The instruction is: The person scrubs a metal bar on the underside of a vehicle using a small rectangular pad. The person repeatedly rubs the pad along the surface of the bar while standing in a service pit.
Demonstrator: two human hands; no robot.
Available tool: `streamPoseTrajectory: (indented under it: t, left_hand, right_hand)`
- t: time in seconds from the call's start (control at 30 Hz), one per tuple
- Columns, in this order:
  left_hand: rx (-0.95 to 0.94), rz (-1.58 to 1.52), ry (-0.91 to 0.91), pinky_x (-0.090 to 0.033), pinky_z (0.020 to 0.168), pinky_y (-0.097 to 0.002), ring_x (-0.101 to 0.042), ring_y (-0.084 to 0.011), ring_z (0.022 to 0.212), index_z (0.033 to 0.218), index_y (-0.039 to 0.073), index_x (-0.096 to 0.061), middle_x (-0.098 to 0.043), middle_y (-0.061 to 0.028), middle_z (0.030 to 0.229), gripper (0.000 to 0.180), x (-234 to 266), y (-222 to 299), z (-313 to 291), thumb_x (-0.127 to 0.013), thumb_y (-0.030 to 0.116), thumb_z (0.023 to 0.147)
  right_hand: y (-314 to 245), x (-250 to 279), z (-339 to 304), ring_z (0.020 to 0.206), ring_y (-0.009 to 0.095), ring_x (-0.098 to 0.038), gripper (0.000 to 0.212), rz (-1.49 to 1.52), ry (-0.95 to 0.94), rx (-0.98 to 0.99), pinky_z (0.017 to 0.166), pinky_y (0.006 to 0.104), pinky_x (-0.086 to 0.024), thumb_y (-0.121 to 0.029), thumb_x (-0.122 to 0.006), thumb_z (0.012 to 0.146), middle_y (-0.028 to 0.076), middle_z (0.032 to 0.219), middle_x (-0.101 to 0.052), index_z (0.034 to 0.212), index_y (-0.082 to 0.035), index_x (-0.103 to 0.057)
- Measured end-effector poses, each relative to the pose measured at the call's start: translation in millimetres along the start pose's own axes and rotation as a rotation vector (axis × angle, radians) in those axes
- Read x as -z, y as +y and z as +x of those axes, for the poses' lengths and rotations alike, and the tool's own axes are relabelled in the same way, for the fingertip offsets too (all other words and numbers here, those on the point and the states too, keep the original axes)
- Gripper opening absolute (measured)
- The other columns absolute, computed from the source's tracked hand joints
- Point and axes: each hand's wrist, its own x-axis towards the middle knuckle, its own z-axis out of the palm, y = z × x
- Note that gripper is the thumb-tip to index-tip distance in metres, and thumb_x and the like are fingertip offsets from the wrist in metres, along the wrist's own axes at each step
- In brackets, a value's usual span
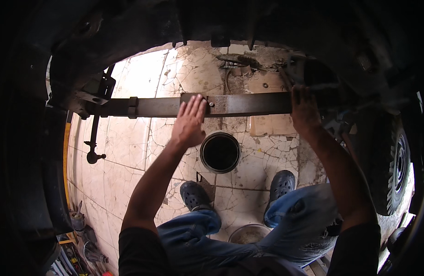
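Note:
A long flat metal bar [253, 105], probably a leaf spring, runs crosswise in front of me. My left hand [190, 122] lies on its middle with fingers stretched out and close together. Those fingers rest on a dark rectangular piece [186, 98] on the bar; I cannot tell whether it is loose. Just right of them is a small pale round spot, perhaps a bolt head [211, 104]. Further right, my right hand [305, 112] reaches over the bar, fingers extended and partly lost in shadow. A clamp band [133, 107] wraps the bar's left part.
Below the bar, a round dark-mouthed container [220, 153] stands on cracked floor tiles [124, 142]. A rod with a ball joint [93, 158] hangs at left. Dark vehicle bodywork [212, 20] surrounds the view. A wheel [398, 163] is at right, and tools [71, 257] lie lower left.

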Motion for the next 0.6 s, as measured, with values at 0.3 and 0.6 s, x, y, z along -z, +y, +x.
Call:
streamPoseTrajectory:
  t: [0.3,0.6]
  left_hand:
    - [0.02,0.061,0.039,-0.01,0.124,-0.046,-0.013,-0.031,0.152,0.153,-0.002,-0.02,-0.018,-0.0183,0.162,0.098,-4.7,-16.4,3.4,-0.068,0.024,0.073]
    - [0.061,0.04,0.109,-0.01,0.124,-0.0441,-0.015,-0.0276,0.152,0.154,0.0,-0.022,-0.019,-0.016,0.163,0.087,-15.4,-11.6,11.2,-0.056,0.01,0.075]
  right_hand:
    - [-0.8,-2.6,-1.5,0.139,0.043,-0.032,0.068,0.003,0.022,-0.003,0.115,0.0526,-0.026,-0.012,-0.057,0.087,0.029,0.146,-0.035,0.145,0.005,-0.027]
    - [-0.7,-2.8,2.7,0.142,0.045,-0.029,0.087,-0.034,-0.05,0.01,0.116,0.0524,-0.024,-0.021,-0.069,0.086,0.032,0.15,-0.03,0.15,0.006,-0.018]
